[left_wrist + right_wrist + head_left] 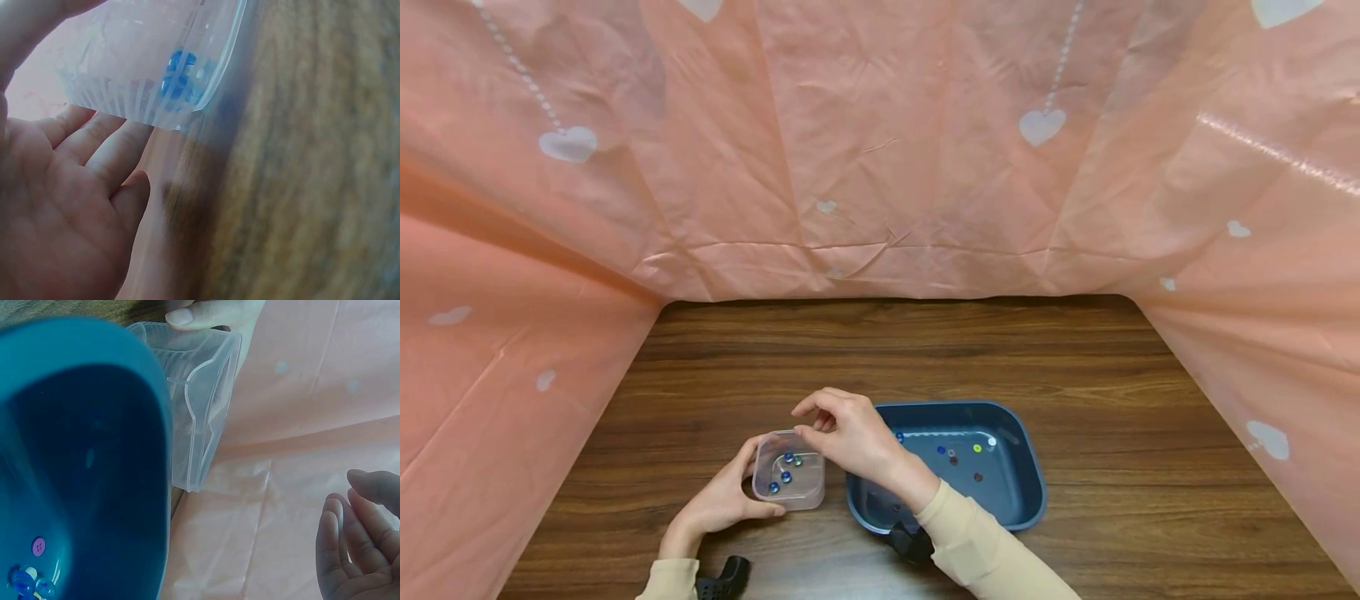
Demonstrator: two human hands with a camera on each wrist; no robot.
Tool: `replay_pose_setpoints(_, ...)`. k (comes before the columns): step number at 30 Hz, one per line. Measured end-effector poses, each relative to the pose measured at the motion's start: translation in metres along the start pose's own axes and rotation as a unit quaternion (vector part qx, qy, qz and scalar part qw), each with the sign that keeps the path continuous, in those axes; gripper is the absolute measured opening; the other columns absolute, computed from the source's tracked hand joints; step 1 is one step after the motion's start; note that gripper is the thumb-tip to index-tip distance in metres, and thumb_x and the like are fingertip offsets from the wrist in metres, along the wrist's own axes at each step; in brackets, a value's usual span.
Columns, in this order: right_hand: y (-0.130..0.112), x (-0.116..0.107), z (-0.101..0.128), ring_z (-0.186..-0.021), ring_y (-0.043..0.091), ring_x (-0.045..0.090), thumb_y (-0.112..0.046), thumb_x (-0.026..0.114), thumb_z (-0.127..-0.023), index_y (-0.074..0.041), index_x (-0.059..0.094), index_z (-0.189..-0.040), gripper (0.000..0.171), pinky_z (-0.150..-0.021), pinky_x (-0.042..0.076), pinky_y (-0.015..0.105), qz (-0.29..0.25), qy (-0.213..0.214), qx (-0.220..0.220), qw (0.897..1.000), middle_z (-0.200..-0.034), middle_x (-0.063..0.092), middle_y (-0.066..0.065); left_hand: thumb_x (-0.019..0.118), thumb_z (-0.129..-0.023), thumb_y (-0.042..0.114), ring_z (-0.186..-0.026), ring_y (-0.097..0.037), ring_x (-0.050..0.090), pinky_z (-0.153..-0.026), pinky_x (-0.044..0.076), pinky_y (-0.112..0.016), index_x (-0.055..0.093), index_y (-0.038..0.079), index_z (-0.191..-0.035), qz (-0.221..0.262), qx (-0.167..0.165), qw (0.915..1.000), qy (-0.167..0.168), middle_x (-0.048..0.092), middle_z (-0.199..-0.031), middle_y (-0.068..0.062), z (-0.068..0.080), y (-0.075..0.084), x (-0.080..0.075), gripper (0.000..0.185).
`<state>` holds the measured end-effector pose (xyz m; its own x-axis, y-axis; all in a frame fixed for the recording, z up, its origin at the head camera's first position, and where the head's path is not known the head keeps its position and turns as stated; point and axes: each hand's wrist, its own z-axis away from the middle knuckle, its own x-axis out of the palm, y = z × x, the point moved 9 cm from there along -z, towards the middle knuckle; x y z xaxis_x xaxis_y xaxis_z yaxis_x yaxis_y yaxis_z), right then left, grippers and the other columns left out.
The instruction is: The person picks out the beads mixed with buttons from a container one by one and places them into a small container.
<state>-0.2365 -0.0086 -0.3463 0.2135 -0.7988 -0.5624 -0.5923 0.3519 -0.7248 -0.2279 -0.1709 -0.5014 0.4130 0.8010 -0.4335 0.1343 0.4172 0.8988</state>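
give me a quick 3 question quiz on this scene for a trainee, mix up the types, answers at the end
1. Count: in the head view, how many marbles show inside the clear box?
2. Fill the blank: in the right wrist view, a small purple ____ lies on the floor of the blue tub.
3. Multiple choice: what is the left hand holding? a) the blue tub b) the clear box c) nothing

Key:
1. Four
2. button
3. b
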Motion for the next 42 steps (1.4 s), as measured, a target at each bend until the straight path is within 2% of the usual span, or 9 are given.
replay_pose_setpoints(7, 0.002, -0.002, 0.001, -0.072, 0.008, 0.06, -0.005, 0.072, -0.087, -0.007, 0.071, -0.1, 0.014, -0.066, 0.049, 0.019, -0.003, 0.003, 0.008, 1.0, -0.092, 0.068, 0.002, 0.086, -0.075, 0.02, -0.125, -0.037, 0.051, -0.097, 0.04, -0.038, 0.028, 0.006, -0.147, 0.008, 0.002, 1.0, 0.0, 0.049, -0.141, -0.022, 0.0, -0.001, 0.0, 0.094)
replay_pose_setpoints(10, 0.003, -0.004, 0.001, -0.072, 0.008, 0.06, -0.005, 0.072, -0.087, -0.007, 0.071, -0.1, 0.014, -0.067, 0.049, 0.019, -0.004, 0.004, 0.009, 1.0, -0.092, 0.068, 0.003, 0.086, -0.075, 0.02, -0.126, -0.038, 0.051, -0.096, 0.04, -0.035, 0.027, 0.006, -0.147, 0.012, 0.002, 0.9999, -0.002, 0.047, -0.143, -0.022, 0.0, -0.002, 0.0, 0.094)
replay_pose_setpoints(17, 0.003, -0.007, 0.002, -0.073, 0.009, 0.06, -0.006, 0.073, -0.086, -0.007, 0.071, -0.101, 0.014, -0.067, 0.05, 0.02, 0.001, 0.009, 0.01, 1.0, -0.093, 0.068, 0.002, 0.086, -0.075, 0.019, -0.127, -0.039, 0.05, -0.097, 0.039, -0.045, 0.029, 0.006, -0.146, 0.011, 0.005, 0.9999, -0.003, 0.046, -0.143, -0.022, -0.001, -0.001, 0.0, 0.093)
replay_pose_setpoints(25, 0.005, -0.011, 0.005, -0.072, 0.009, 0.06, -0.007, 0.073, -0.087, -0.006, 0.071, -0.101, 0.015, -0.067, 0.05, 0.02, 0.002, 0.012, 0.017, 1.0, -0.089, 0.066, 0.002, 0.087, -0.073, 0.02, -0.129, -0.038, 0.048, -0.097, 0.039, -0.029, 0.031, 0.008, -0.146, 0.015, 0.011, 0.9998, 0.004, 0.044, -0.147, -0.02, -0.001, 0.0, 0.0, 0.093)
replay_pose_setpoints(36, 0.008, -0.016, 0.009, -0.071, 0.008, 0.059, -0.008, 0.074, -0.086, -0.009, 0.071, -0.101, 0.015, -0.067, 0.05, 0.022, -0.001, 0.018, 0.03, 0.999, -0.086, 0.065, -0.001, 0.087, -0.073, 0.019, -0.129, -0.038, 0.048, -0.098, 0.037, -0.03, 0.032, 0.009, -0.146, 0.01, 0.018, 0.9998, 0.008, 0.044, -0.147, -0.019, -0.001, 0.001, 0.0, 0.092)
replay_pose_setpoints(42, 0.01, -0.019, 0.011, -0.071, 0.006, 0.058, -0.009, 0.075, -0.085, -0.009, 0.071, -0.102, 0.017, -0.067, 0.049, 0.021, -0.003, 0.02, 0.037, 0.999, -0.087, 0.065, -0.002, 0.088, -0.073, 0.019, -0.129, -0.037, 0.048, -0.099, 0.037, -0.036, 0.032, 0.01, -0.146, 0.015, 0.011, 0.9998, 0.008, 0.044, -0.147, -0.018, -0.001, 0.0, 0.001, 0.092)
